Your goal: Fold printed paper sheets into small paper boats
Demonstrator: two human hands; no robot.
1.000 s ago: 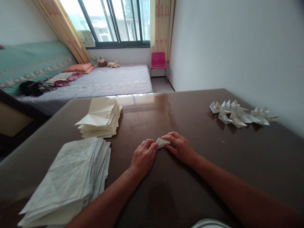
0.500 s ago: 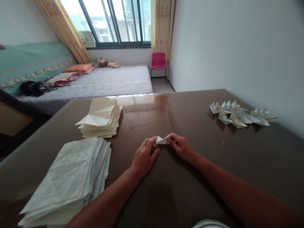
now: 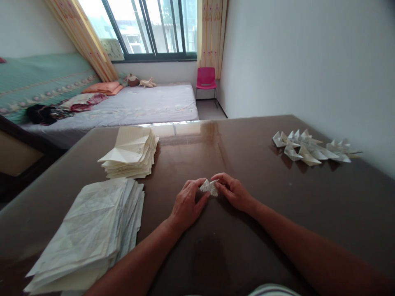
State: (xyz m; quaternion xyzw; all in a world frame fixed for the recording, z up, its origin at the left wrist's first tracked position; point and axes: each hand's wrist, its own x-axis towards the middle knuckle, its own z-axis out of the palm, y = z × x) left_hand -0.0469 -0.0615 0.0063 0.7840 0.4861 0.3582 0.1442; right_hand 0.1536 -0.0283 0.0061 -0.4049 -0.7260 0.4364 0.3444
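A small folded piece of printed paper (image 3: 210, 188) is between my two hands, just above the brown table (image 3: 247, 156). My left hand (image 3: 188, 203) pinches its left side between thumb and fingers. On the right side, the thumb and fingers of my right hand (image 3: 233, 191) close on the same paper. Several folded paper pieces with pointed tips (image 3: 304, 149) stand grouped at the far right of the table.
At the left lie a large stack of creased sheets (image 3: 89, 222) and, behind it, a smaller cream stack (image 3: 131, 152). Beyond the table are a bed (image 3: 160, 100) and a pink chair (image 3: 206, 78). A white wall (image 3: 293, 61) runs along the right.
The folded paper has turned and now shows a broader face. My left thumb has moved up against it, and my right fingers have shifted slightly left.
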